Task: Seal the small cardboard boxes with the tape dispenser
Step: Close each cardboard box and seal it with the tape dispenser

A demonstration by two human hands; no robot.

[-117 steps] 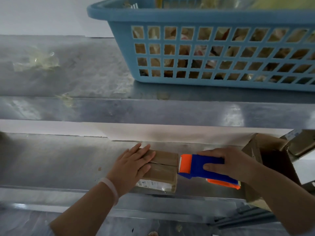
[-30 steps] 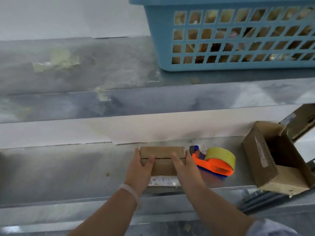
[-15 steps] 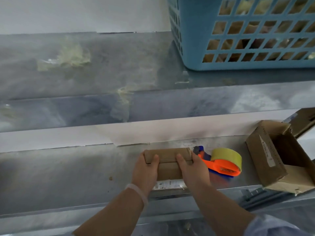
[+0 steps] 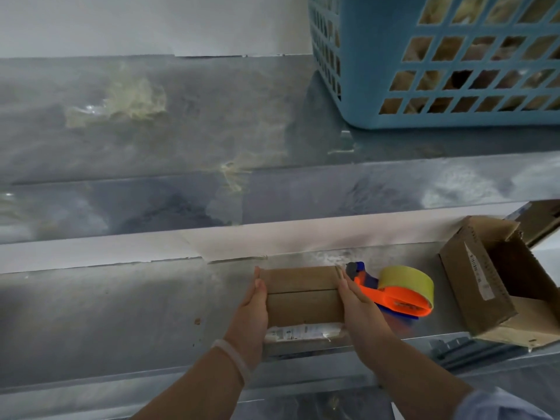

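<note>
Left hand (image 4: 250, 313) and right hand (image 4: 359, 310) were flat, fingers together, clamped on the box (image 4: 303, 295) ends near the shelf (image 4: 121, 313) front edge. Likely light, stiff; side grip suits. Tape dispenser (image 4: 397, 291) lay just right; basket (image 4: 439, 56) above.

Basket (image 4: 357, 71) being cropped by top and right edges; contents being obscured by lattice. Small box (image 4: 303, 298) sides being covered by palms. Label print (image 4: 298, 331) being blurred.
</note>
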